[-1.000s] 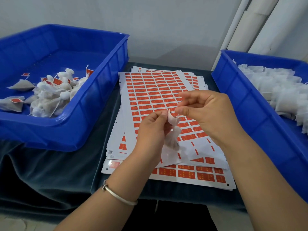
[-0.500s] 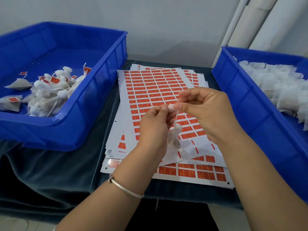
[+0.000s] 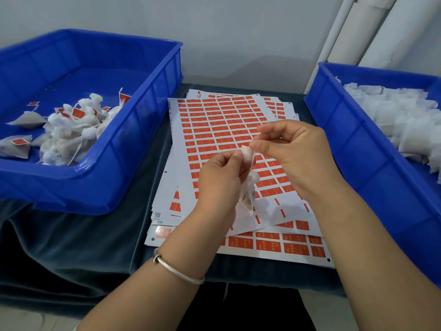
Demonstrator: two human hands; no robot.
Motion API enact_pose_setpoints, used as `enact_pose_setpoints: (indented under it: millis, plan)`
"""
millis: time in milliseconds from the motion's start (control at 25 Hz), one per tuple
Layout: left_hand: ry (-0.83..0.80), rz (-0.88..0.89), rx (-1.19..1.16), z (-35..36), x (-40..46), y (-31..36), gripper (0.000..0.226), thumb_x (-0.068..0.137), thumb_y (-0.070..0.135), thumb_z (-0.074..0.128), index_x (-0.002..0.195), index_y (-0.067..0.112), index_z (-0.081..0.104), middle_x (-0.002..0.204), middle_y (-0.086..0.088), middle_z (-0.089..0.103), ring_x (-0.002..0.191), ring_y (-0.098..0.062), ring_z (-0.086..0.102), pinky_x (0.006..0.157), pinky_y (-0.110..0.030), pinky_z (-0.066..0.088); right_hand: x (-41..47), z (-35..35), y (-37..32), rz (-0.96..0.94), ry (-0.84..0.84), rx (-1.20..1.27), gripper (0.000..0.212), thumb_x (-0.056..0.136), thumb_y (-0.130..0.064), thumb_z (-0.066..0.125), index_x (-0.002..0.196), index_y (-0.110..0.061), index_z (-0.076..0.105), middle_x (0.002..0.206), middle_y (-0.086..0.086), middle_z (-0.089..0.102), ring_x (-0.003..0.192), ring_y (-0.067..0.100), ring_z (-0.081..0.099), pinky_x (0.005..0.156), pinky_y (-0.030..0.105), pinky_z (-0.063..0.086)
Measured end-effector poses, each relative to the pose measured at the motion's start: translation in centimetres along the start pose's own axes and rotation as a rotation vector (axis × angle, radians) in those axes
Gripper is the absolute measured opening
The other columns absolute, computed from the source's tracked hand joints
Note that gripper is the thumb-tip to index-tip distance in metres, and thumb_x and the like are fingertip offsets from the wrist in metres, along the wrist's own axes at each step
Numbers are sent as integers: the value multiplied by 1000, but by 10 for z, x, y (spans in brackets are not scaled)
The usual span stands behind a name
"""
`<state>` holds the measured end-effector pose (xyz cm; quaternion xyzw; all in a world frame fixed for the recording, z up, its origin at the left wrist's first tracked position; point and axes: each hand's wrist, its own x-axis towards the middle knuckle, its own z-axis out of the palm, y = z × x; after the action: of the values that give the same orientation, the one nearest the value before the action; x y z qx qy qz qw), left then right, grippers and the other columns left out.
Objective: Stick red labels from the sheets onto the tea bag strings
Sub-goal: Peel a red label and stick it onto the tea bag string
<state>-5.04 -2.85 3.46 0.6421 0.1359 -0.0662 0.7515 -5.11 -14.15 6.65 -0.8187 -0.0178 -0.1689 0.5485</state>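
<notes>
A stack of white sheets with rows of red labels (image 3: 222,125) lies in the middle of the dark table. Above it my left hand (image 3: 219,185) pinches a translucent white tea bag (image 3: 248,194), which hangs down past my palm. My right hand (image 3: 296,154) pinches the bag's top end or its string right beside my left fingertips; I cannot tell which. No red label shows between my fingers.
A blue bin (image 3: 133,149) on the left holds several tea bags with red labels (image 3: 69,130). A second blue bin (image 3: 358,149) on the right is piled with plain white tea bags (image 3: 401,115). White pipes stand at the back right.
My hands have stayed together over the sheets. My right fingertips have shifted slightly on the top of the tea bag, which still hangs from my left hand.
</notes>
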Motion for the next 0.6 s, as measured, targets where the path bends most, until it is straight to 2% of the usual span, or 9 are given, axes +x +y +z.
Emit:
enact_pose_setpoints:
  millis: [160, 240, 400, 520, 600]
  plan:
    - [-5, -13, 20, -1, -4, -1, 20, 93, 29, 54, 75, 33, 63, 83, 13, 69, 84, -10, 65, 65, -18, 48, 2, 0, 1, 8, 12, 3, 23, 75, -20, 76, 76, -38, 62, 63, -37, 61, 71, -15, 61, 54, 0, 42]
    - [-15, -18, 19, -2, -4, -2, 22, 94, 29, 53, 74, 33, 63, 82, 15, 68, 85, -9, 64, 65, -18, 48, 2, 0, 2, 15, 16, 5, 22, 75, -19, 76, 76, -37, 63, 63, -36, 62, 71, -15, 61, 53, 0, 42]
    - [-9, -17, 16, -6, -3, 1, 21, 94, 28, 51, 77, 32, 62, 86, 13, 68, 86, -9, 65, 76, -25, 52, 3, 1, 2, 27, 28, -3, 21, 74, -21, 77, 76, -37, 63, 64, -32, 63, 71, -14, 62, 54, 1, 43]
    - [2, 16, 34, -7, -3, 3, 19, 94, 28, 50, 80, 33, 61, 83, 15, 67, 82, -7, 64, 68, -20, 50, 3, 1, 1, 32, 39, -9, 21, 74, -21, 78, 75, -37, 63, 68, -28, 63, 72, -13, 62, 54, 1, 44]
    - [-3, 39, 61, -7, -3, 3, 18, 94, 28, 50, 81, 33, 61, 84, 16, 66, 83, -7, 64, 70, -21, 48, 3, 2, 1, 34, 41, -28, 21, 74, -22, 78, 76, -37, 63, 74, -25, 64, 72, -13, 61, 56, 1, 45]
